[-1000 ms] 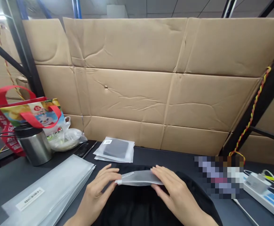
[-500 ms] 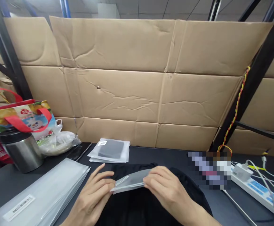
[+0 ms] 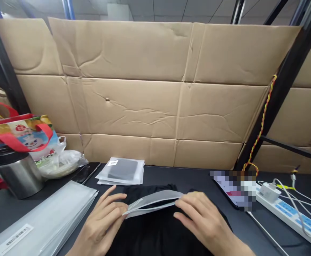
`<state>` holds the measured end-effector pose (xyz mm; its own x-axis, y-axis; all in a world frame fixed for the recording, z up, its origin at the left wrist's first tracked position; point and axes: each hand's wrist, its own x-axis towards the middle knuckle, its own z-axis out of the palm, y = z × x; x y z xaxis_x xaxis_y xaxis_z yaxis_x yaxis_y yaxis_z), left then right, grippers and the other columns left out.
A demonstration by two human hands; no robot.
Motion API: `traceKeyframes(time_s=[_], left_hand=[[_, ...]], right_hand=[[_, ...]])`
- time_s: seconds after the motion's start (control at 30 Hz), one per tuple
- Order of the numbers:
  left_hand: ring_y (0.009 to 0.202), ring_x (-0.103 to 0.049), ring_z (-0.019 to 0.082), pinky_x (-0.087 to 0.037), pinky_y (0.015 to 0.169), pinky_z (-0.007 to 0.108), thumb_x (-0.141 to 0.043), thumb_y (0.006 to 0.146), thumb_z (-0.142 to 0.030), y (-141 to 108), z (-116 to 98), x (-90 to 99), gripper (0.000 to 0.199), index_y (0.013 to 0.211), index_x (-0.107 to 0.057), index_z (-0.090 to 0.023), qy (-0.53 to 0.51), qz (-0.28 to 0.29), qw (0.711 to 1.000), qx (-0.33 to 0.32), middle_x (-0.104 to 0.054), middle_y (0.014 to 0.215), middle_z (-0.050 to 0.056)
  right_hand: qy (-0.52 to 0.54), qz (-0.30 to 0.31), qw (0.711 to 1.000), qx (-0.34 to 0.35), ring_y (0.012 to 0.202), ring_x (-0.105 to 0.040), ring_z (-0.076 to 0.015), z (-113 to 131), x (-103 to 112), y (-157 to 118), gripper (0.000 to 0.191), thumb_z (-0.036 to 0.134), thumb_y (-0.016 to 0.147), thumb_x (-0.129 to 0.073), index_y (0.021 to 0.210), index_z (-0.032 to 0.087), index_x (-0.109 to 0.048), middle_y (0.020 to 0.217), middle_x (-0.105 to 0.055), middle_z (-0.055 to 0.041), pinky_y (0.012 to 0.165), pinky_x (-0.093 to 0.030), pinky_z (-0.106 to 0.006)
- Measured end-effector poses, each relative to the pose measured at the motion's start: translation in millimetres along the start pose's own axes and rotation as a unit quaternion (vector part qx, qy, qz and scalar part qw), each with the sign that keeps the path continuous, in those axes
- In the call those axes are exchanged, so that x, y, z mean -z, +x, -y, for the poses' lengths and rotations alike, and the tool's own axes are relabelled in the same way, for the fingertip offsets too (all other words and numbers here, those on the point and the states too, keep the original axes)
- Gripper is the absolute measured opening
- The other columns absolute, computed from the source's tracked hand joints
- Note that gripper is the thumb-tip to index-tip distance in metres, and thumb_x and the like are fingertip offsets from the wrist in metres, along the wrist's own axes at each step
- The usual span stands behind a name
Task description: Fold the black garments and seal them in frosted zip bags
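Observation:
A frosted plastic bag lies flattened with its mouth gaping, above a black cloth garment on the desk. My left hand grips the bag's left end, its fingers spread. My right hand pinches the bag's right end at the opening. Farther left lies a stack of frosted bags with a barcode label. Beyond the hands sits a sealed bag with a dark grey item inside.
A steel flask, a colourful tote bag, a plastic bag and a phone stand at the back left. To the right are a pixelated patch and a power strip. Cardboard lines the back.
The frosted bag's mouth has opened wider, with my right hand shifted rightward along it. The whole view has drifted slightly, so the background sits further left.

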<state>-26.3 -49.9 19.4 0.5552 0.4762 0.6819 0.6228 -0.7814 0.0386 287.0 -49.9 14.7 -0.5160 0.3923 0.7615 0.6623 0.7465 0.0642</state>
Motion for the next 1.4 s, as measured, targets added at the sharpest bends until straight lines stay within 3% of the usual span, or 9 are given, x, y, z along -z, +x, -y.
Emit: traceKeyframes(time_s=[0.1, 0.23, 0.37, 0.57, 0.67, 0.8, 0.9, 1.13, 1.4], left_hand=[[0.109, -0.059, 0.021, -0.029, 0.113, 0.047, -0.053, 0.088, -0.009, 1.1, -3.4, -1.8, 0.017, 0.097, -0.057, -0.022, 0.0, -0.004, 1.0, -0.011, -0.068, 0.091, -0.001], [0.107, -0.06, 0.021, -0.03, 0.113, 0.048, -0.054, 0.087, -0.009, -3.4, -2.5, -2.2, 0.018, 0.098, -0.057, -0.022, 0.007, -0.002, 1.0, -0.019, -0.068, 0.092, -0.001], [0.108, -0.059, 0.02, -0.028, 0.114, 0.046, -0.054, 0.087, -0.01, -11.4, 3.9, -4.0, 0.018, 0.1, -0.056, -0.022, 0.006, -0.001, 1.0, -0.014, -0.067, 0.092, -0.001], [0.109, -0.058, 0.02, -0.025, 0.115, 0.043, -0.055, 0.088, -0.012, -12.2, 7.6, -7.9, 0.015, 0.099, -0.055, -0.022, 0.002, 0.004, 1.0, -0.003, -0.066, 0.092, -0.001], [0.109, -0.059, 0.02, -0.028, 0.115, 0.042, -0.055, 0.087, -0.013, -11.1, 6.8, -6.7, 0.014, 0.098, -0.056, -0.022, 0.006, 0.004, 1.0, 0.002, -0.066, 0.093, -0.001], [0.108, -0.06, 0.02, -0.031, 0.113, 0.042, -0.054, 0.087, -0.014, -12.9, 6.3, -5.5, 0.014, 0.098, -0.056, -0.022, 0.012, 0.004, 1.0, 0.009, -0.067, 0.093, -0.001], [0.108, -0.06, 0.021, -0.033, 0.113, 0.043, -0.054, 0.087, -0.015, -13.7, 6.6, -6.7, 0.013, 0.097, -0.056, -0.023, 0.011, 0.004, 1.0, 0.011, -0.067, 0.093, -0.001], [0.107, -0.06, 0.02, -0.032, 0.113, 0.044, -0.053, 0.088, -0.015, -13.4, 7.1, -9.5, 0.012, 0.098, -0.056, -0.022, 0.004, 0.006, 1.0, 0.012, -0.067, 0.092, -0.001], [0.106, -0.062, 0.02, -0.035, 0.113, 0.042, -0.053, 0.088, -0.014, -14.3, 5.5, -11.0, 0.013, 0.098, -0.056, -0.023, -0.005, 0.003, 1.0, 0.015, -0.067, 0.091, -0.001]], right_hand=[[0.01, 0.013, 1.0, 0.012, 0.083, -0.061, -0.0194, 18.6, -8.9, 6.8, 0.022, 0.006, 0.091, -0.046, 0.105, 0.014, -0.06, 0.09, -0.065, -0.007, 0.075, -0.05, -0.035], [0.053, 0.005, 0.999, -0.003, 0.084, -0.06, -0.0185, 22.2, -6.9, 7.4, 0.019, 0.009, 0.092, -0.049, 0.105, 0.017, -0.06, 0.09, -0.066, -0.0052, 0.078, -0.049, -0.033], [0.083, 0.011, 0.988, -0.127, 0.092, -0.059, -0.0199, 2.5, 8.6, -2.9, 0.018, 0.016, 0.091, -0.054, 0.108, 0.022, -0.057, 0.098, -0.064, -0.0053, 0.081, -0.049, -0.034], [0.217, 0.082, 0.932, -0.278, 0.075, -0.064, -0.0149, -21.6, 10.6, -16.7, 0.015, 0.028, 0.095, -0.048, 0.104, 0.026, -0.059, 0.107, -0.064, -0.0039, 0.075, -0.053, -0.03], [0.33, 0.089, 0.883, -0.322, 0.085, -0.067, -0.0159, -22.1, 6.5, -14.9, 0.013, 0.034, 0.094, -0.05, 0.099, 0.025, -0.058, 0.12, -0.063, -0.0049, 0.083, -0.053, -0.03], [0.411, 0.101, 0.842, -0.335, 0.102, -0.065, -0.0187, -22.3, 4.2, -12.5, 0.016, 0.036, 0.094, -0.051, 0.103, 0.025, -0.057, 0.109, -0.069, -0.0029, 0.091, -0.05, -0.031], [0.422, 0.101, 0.834, -0.341, 0.098, -0.066, -0.0184, -24.5, 2.4, -13.4, 0.016, 0.038, 0.094, -0.051, 0.102, 0.025, -0.057, 0.1, -0.071, -0.0017, 0.087, -0.051, -0.029], [0.447, 0.1, 0.819, -0.346, 0.103, -0.064, -0.0191, -27.1, 2.7, -13.3, 0.023, 0.041, 0.095, -0.049, 0.108, 0.024, -0.057, 0.108, -0.068, -0.0037, 0.095, -0.048, -0.034], [0.5, 0.064, 0.779, -0.372, 0.1, -0.066, -0.0218, -25.2, -2.0, -15.7, 0.022, 0.042, 0.094, -0.051, 0.094, 0.02, -0.054, 0.1, -0.071, -0.0064, 0.094, -0.05, -0.042]])
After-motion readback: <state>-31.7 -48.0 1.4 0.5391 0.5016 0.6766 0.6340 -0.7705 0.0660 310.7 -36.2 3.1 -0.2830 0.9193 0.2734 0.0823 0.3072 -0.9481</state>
